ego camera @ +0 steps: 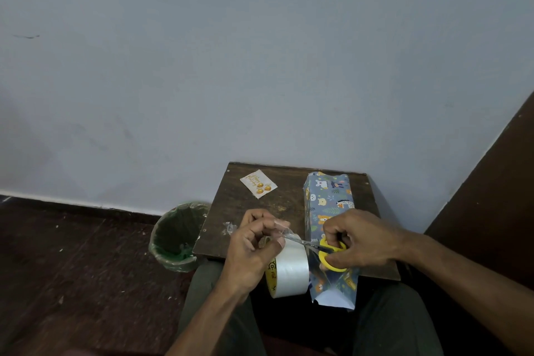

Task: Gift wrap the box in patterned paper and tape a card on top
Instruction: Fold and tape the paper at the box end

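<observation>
Taping step, lower centre: left hand (254,243) pinches tape (289,270) end, right hand (358,240) grips scissors (332,254); next, snip & stick on box (329,202).

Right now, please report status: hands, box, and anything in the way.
Left hand pulling tape off the roll; right hand cutting it with yellow scissors. Box wrapped, near end open. Card loose on table. Nothing in the way.
</observation>
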